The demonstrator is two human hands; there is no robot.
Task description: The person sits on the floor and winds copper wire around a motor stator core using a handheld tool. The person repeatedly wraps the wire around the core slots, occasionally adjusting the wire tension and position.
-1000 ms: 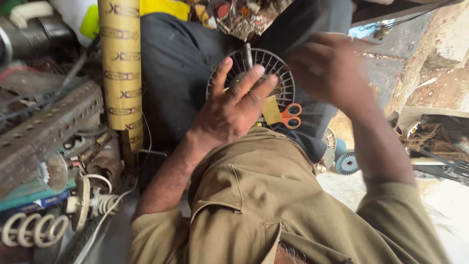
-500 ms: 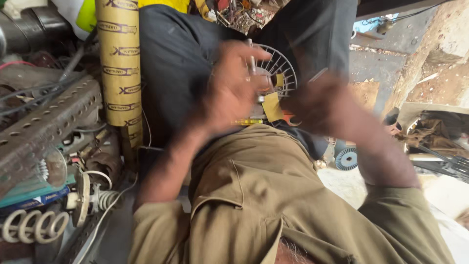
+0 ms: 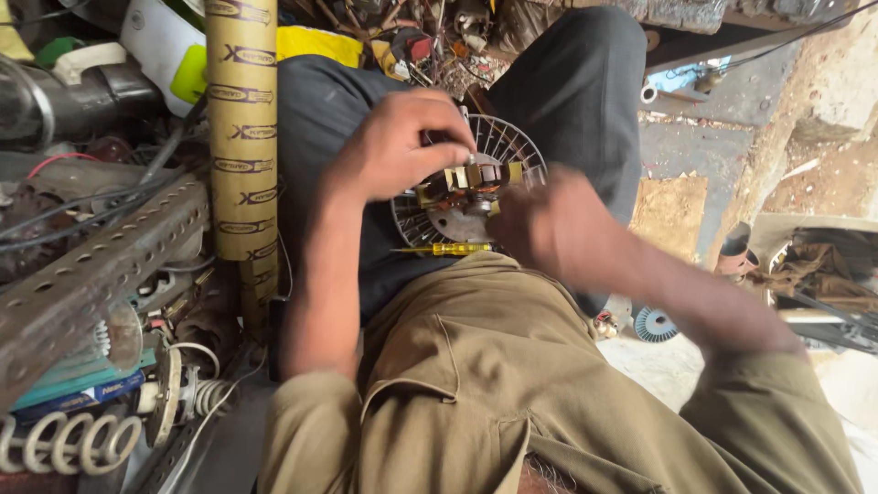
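A tall cardboard tube (image 3: 241,137) stands upright to the left of the hands, with a perforated steel angle bar (image 3: 101,265) lower and further left. Between the hands, resting on the person's dark-trousered lap, sits a round slotted metal disc (image 3: 512,146). On it lies a small motor core (image 3: 466,187) with copper windings. The left hand (image 3: 402,146) arches over it from above, fingertips curled down onto its top edge in a pinch. The right hand (image 3: 540,229) is motion-blurred, just right of the core; whether it grips anything cannot be told. A yellow-handled screwdriver (image 3: 448,249) lies just below both hands. Judgement: the core is stiff, dense and heavy for its bulk, with fragile winding wire; best held by the laminated steel stack, not the copper.
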